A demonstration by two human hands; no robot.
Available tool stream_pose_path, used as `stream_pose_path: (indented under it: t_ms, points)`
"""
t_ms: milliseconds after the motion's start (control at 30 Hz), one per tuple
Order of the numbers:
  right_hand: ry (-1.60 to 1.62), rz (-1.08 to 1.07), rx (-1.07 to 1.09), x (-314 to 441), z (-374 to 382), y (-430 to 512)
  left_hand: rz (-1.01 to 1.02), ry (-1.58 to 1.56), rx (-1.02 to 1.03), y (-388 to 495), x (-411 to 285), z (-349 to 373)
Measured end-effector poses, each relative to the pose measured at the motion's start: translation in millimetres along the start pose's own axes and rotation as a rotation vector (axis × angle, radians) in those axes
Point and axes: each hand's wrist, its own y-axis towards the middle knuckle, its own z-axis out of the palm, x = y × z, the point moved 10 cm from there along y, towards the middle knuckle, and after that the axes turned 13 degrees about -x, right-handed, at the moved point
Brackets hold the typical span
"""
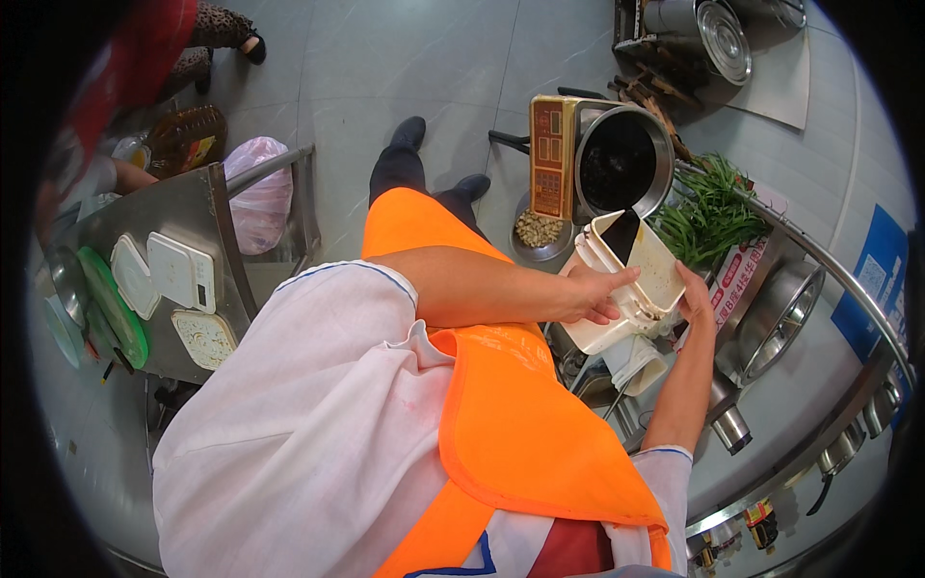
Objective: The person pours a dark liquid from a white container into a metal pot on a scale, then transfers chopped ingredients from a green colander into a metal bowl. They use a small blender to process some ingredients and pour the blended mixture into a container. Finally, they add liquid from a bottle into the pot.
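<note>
A white rectangular plastic tub (654, 271) is tilted between my hands. My left hand (596, 292) grips its left side, thumb along the wall. My right hand (695, 292) holds the opposite side. Dark liquid (620, 235) lies at the tub's mouth, against the rim of a round stainless steel pot (663, 162). More dark liquid fills much of the pot, which is on an electronic scale (551, 159) with an orange-gold keypad. Another white container (596, 332) sits just under or behind the tub; how they touch is unclear.
Chopped pale pieces fill a steel bowl (560, 249) beside the scale. Green leafy vegetables (712, 209) lie along the metal rail (816, 253). A steel basin (780, 321) stands beyond. At left, a metal table (173, 195) bears lids and a small white scale (181, 271); another person (155, 58) stands there.
</note>
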Motion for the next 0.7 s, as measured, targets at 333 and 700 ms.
stream_pose_path:
  t_ms: [333, 700]
  points:
    - [-0.039, 0.001, -0.01, 4, -1, 2, -0.019, -0.016, -0.001, -1, -1, 1]
    - [-0.031, -0.014, 0.004, 3, -3, 11, -0.01, -0.016, 0.017, 3, -2, 4]
